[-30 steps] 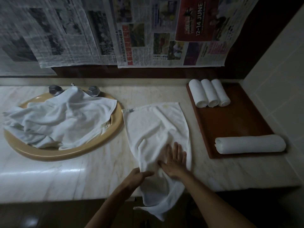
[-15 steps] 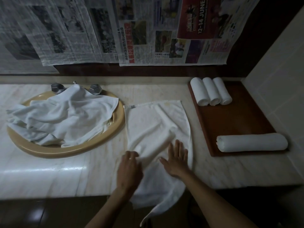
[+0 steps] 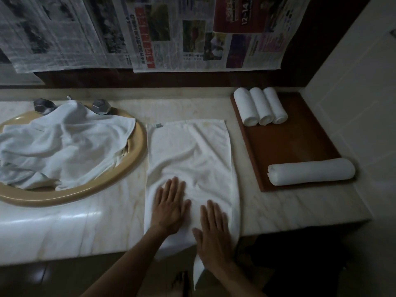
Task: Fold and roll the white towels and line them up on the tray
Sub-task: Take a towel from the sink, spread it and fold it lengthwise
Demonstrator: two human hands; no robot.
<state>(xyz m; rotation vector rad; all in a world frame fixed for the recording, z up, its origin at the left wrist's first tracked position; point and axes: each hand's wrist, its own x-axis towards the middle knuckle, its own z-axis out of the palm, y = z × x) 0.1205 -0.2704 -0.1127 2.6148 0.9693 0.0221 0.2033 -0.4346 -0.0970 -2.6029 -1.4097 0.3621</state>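
A white towel point(image 3: 188, 159) lies folded lengthwise on the marble counter, its near end hanging over the front edge. My left hand point(image 3: 170, 207) presses flat on its near left part with straight fingers. My right hand point(image 3: 214, 232) lies flat beside it near the counter edge. On the brown wooden tray point(image 3: 300, 142) at the right, three small rolled towels point(image 3: 260, 107) lie side by side at the far end. One longer rolled towel point(image 3: 310, 171) lies across the tray's near end.
A heap of loose white towels point(image 3: 62, 142) fills the beige sink point(image 3: 137, 155) at the left, with taps point(image 3: 100, 106) behind it. Newspaper sheets point(image 3: 150, 33) cover the back wall. A tiled wall point(image 3: 353, 103) closes the right side.
My left hand let go of the towel's near left edge and came up onto it, flat. The towel now lies straighter and smoother. My right hand slid back toward the counter edge.
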